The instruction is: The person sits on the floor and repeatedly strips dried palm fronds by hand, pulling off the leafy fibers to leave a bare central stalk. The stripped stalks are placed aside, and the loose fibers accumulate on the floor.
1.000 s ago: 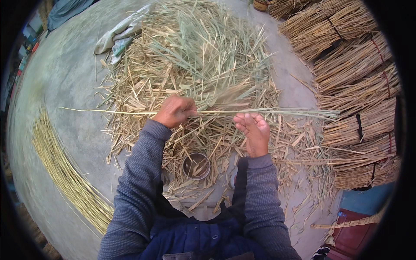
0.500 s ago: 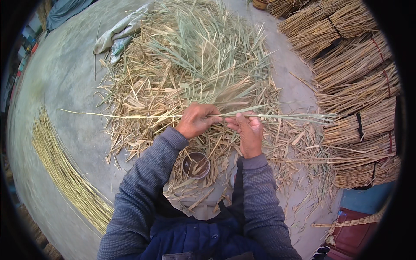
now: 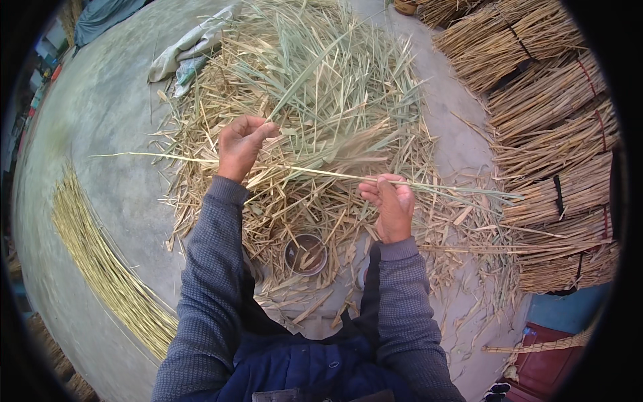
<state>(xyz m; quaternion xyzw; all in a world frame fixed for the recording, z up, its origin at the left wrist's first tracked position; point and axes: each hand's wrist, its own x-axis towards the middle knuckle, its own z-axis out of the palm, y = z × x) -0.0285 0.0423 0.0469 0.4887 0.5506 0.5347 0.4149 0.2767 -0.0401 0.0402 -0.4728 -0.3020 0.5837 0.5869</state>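
My right hand (image 3: 392,209) is closed in a pinch around a long thin reed stalk (image 3: 323,172). The pale stem stretches far out to the left, while its green leafy end points right. Up and to the left, my left hand (image 3: 240,146) pinches a long green leaf blade (image 3: 303,79) between thumb and fingers; the blade slants up and away to the right. The stalk passes under my left wrist, and a short stretch of it is hidden there. Below both hands lies a big heap of dry and green leaves (image 3: 261,100).
Stripped yellow-green stalks (image 3: 110,275) lie in a row at left. Tied bundles of brown stalks (image 3: 546,141) are stacked along the right. A small round bowl (image 3: 306,254) with leaf scraps stands near my feet. A whitish sack (image 3: 187,50) lies beside the heap's far left.
My left hand has left the stalk beside my right hand and moved left and away, with a green leaf blade in it. My right hand has shifted slightly right, still on the stalk.
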